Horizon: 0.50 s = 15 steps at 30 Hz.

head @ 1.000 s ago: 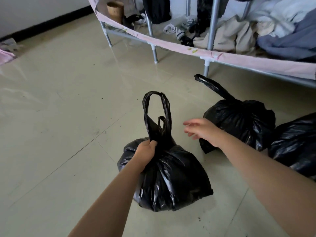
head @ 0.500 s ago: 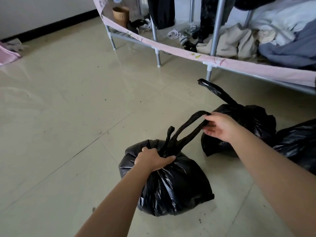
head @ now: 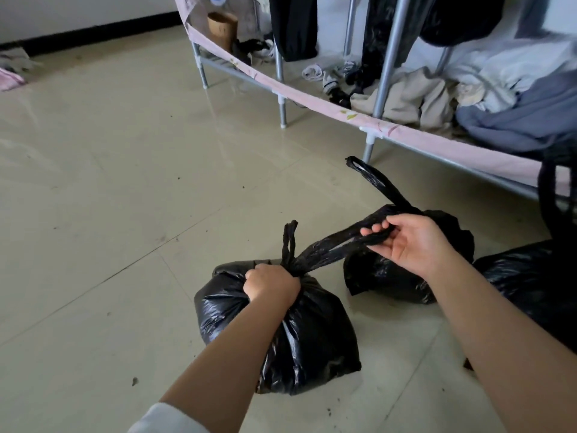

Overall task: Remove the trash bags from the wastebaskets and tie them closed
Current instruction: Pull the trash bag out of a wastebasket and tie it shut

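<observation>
A full black trash bag (head: 312, 339) sits on the tiled floor in front of me. My left hand (head: 270, 284) is clenched around its gathered neck. One handle loop (head: 331, 246) is stretched out to the right, and my right hand (head: 406, 239) pinches its end. The other handle (head: 288, 242) stands up loose beside my left fist. Behind it lies a second black bag (head: 390, 282), its tied handle sticking up. A third black bag (head: 537, 282) shows at the right edge, partly hidden by my right arm.
A metal clothes rack (head: 387, 57) with a pink fabric rim (head: 312, 95) stands beyond the bags, piled with clothes and socks. A woven basket (head: 222, 29) sits at its left end. Pink cloth (head: 9, 81) lies far left. Small debris specks dot the floor.
My right hand reached in, caught the upright handle loop and pulled it out to the right. My left hand kept hold of the bag's neck, now clenched tighter.
</observation>
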Tool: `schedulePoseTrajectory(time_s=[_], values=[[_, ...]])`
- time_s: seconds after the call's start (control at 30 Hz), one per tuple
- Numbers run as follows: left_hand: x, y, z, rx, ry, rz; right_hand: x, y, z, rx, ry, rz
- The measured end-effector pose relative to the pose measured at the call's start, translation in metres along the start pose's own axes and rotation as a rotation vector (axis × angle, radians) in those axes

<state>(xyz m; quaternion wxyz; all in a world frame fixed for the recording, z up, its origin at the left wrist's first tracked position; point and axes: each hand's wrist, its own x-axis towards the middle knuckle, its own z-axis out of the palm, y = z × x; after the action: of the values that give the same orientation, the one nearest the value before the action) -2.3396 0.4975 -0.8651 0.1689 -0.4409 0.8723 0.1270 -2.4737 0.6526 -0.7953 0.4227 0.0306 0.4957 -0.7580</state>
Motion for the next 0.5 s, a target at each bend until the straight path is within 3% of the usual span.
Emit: schedulePoseTrajectory(time_s=[0.13,0.27,0.37,0.43,0.5], values=[[-0.004,-0.012,-0.007,0.005,0.046,0.075,0.005,0.014,-0.032,-0.193,0.130,0.165],[-0.006,-0.029,-0.014,-0.165,0.046,0.198,0.010,0.026,-0.022,-0.339,0.108,0.134],[-0.006,-0.042,-0.022,-0.350,0.010,0.247,0.019,0.035,0.001,-0.897,0.061,-0.118],[-0.008,-0.050,-0.026,-0.421,-0.026,0.281,0.025,0.041,0.021,-1.369,-0.120,-0.425],[-0.010,-0.057,-0.029,-0.510,-0.096,0.331,0.030,0.049,0.041,-1.749,-0.295,-0.588]])
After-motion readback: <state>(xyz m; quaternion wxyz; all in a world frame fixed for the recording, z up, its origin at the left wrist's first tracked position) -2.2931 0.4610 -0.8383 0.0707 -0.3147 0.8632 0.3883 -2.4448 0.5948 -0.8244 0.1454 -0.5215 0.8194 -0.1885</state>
